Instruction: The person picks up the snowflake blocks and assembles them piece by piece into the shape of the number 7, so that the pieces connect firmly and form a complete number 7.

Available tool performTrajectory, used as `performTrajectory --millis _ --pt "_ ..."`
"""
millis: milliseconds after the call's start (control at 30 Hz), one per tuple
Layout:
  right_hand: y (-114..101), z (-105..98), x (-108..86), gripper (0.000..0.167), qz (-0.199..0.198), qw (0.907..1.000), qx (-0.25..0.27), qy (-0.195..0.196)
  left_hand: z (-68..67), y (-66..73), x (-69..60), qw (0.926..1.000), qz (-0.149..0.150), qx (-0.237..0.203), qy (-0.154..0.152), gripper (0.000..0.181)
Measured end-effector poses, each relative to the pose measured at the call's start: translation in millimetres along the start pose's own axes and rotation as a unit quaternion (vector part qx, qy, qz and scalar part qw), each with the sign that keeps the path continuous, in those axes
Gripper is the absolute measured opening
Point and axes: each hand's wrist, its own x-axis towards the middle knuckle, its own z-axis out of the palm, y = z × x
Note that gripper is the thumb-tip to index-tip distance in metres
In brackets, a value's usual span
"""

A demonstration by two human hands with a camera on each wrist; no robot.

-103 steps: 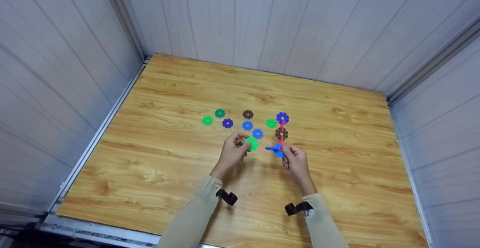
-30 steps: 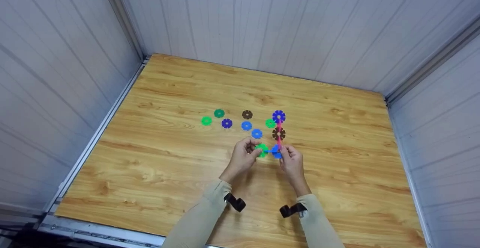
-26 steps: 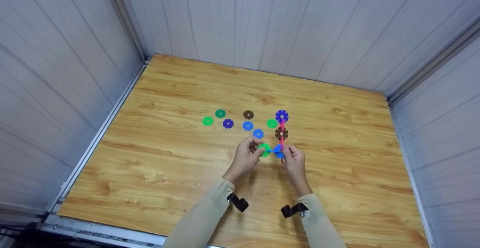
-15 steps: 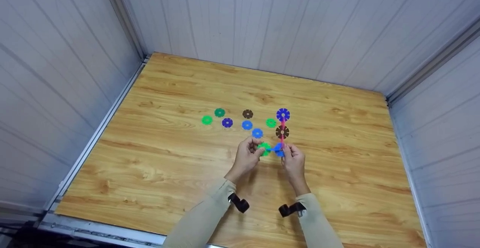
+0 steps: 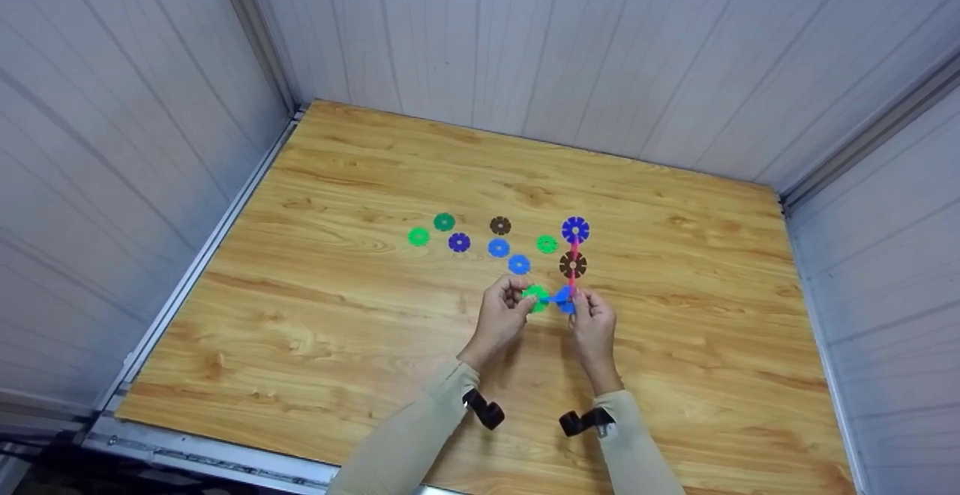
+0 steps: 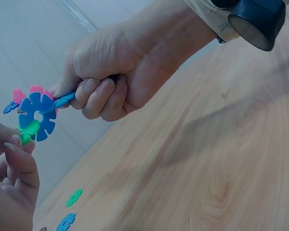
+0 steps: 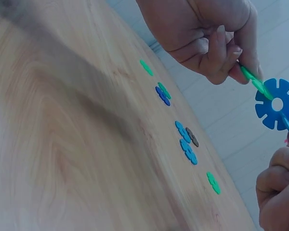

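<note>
In the head view my left hand [image 5: 499,324] pinches a bright green notched disc [image 5: 537,299] by its left side. Joined to its right side is a blue disc [image 5: 553,299] seen edge-on, linked to another blue disc [image 5: 565,301]. My right hand [image 5: 596,334] grips that end. Above it runs a chain of pink discs [image 5: 574,251], a brown disc [image 5: 573,265] and a dark blue disc [image 5: 576,229]. In the left wrist view, thumb and fingers of my left hand [image 6: 14,178] hold the green disc [image 6: 30,131] against a blue disc [image 6: 44,126]. The right wrist view shows the same contact.
Loose discs lie on the wooden table [image 5: 337,315] beyond my hands: green [image 5: 418,236], dark green [image 5: 444,221], dark blue [image 5: 459,242], brown [image 5: 500,225], two light blue [image 5: 519,264] and a green one [image 5: 547,244] beside the chain. Panelled walls [image 5: 480,37] stand around the table.
Since the earliest frame my left hand has brought the green disc rightward onto the edge-on blue disc. Over the last half second both hands hold nearly the same pose; the whole head view shifted slightly.
</note>
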Motion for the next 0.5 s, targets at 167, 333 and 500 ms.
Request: performTrajectory --millis 167,333,500 --pt "-14.2 -1.0 -6.7 0.024 -0.004 0.9999 -0.007 -0.012 2.4 0.7 -1.3 0.9997 -0.014 0.019 -0.004 0.014" --pt "-24.5 -1.8 -9.3 0.023 -0.014 0.9989 -0.041 -0.019 1.2 -20.3 5.1 0.9992 -0.022 0.032 -0.008 0.017" --pt "-25.5 -4.8 -6.3 0.023 -0.003 0.9984 -0.043 -0.036 -6.1 -33.6 12.0 0.9975 -0.014 0.063 -0.029 0.015"
